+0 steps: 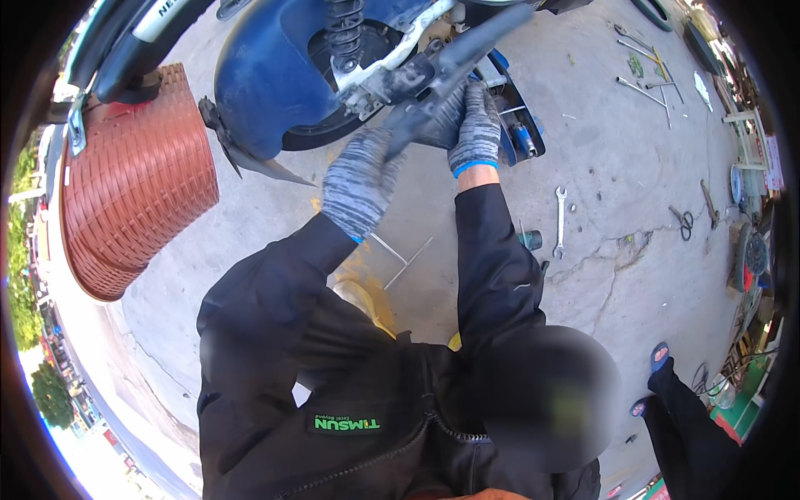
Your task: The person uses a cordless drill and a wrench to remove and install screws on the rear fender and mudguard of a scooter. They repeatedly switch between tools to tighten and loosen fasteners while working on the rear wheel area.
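My left hand [358,179], in a grey knit glove with a blue cuff, is closed on the lower end of a blurred long dark part [454,58] that lies at a slant across the scooter's rear. My right hand [477,129], gloved alike, has its fingers curled at a dark piece [437,125] beneath that part; exactly what it grips is partly hidden. Around them are the dark blue scooter body [258,92], a coil spring shock [343,33] and a white metal bar [392,54]. An open tool case [529,142] lies just right of my right hand.
A red woven basket [137,175] stands left. On the concrete lie a wrench [560,223], a T-handle tool [404,267], several other tools [650,75] and scissors [685,225]. Clutter [754,258] lines the right edge. Another person's legs [683,417] show at lower right.
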Motion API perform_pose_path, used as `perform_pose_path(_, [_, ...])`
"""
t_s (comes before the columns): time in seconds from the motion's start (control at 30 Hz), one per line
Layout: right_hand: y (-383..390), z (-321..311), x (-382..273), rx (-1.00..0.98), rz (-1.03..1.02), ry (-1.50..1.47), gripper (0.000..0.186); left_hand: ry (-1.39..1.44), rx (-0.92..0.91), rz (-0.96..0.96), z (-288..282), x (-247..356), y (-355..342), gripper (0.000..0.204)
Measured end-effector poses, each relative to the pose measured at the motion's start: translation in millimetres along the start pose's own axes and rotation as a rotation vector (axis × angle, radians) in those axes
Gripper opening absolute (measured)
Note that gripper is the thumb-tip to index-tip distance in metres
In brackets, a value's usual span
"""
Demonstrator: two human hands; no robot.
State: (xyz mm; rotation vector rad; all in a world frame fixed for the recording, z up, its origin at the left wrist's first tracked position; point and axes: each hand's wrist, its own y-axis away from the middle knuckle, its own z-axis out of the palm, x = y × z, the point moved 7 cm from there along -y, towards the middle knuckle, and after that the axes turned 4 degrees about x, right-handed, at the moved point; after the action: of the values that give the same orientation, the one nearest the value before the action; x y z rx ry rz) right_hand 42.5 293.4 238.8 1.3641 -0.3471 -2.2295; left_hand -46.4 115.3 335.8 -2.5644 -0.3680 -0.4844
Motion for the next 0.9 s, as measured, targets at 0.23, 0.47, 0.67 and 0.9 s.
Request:
perform_pose_path(0.23, [-36.1,-25.1,40.5,-0.092,0.088,-0.352,0.029,-0.066,-0.291,0.2,24.6,31.1,15.0,0.039])
perform_pose_path(0.47, [-39.1,-32.6,48.4,-0.086,-0.051,-0.186,0.038,-0.143,-0.342,0.278,27.6,29.7,21.8,0.039])
perform_pose_path(0.67, [-39.7,-43.1,39.3,-0.082,-0.115,-0.098,0.045,-0.121,-0.373,0.264,17.6,43.9,15.2,0.038])
perform_pose_path(0.9, [-28.0,-18.4,20.4,-0.009,0.131,-0.149,0.029,0.025,-0.339,-0.073,19.6,4.7,6.9,0.035])
